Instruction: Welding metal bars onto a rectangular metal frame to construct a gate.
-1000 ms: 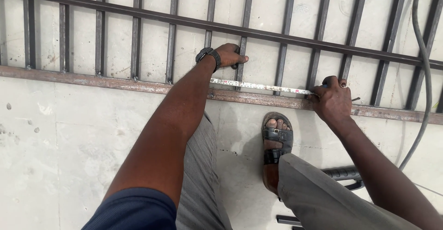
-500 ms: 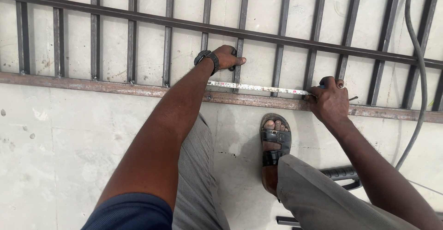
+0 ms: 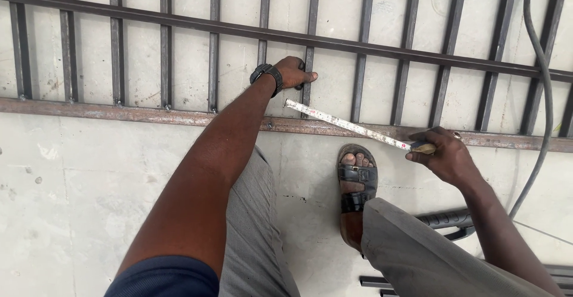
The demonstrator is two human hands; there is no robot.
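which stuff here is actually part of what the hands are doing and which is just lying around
In use:
- left hand, gripping an upright bar of the metal grille
- right hand, holding the tape measure, its blade slanting across the rusty bottom rail

Lying about:
- grey hose at the right
- dark handled tool on the concrete floor
- loose bars near the bottom edge

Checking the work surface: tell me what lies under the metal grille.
Under the grille lies pale concrete floor, seen between the bars, with a grey hose across the right end. The left hand hides one bar's spot.
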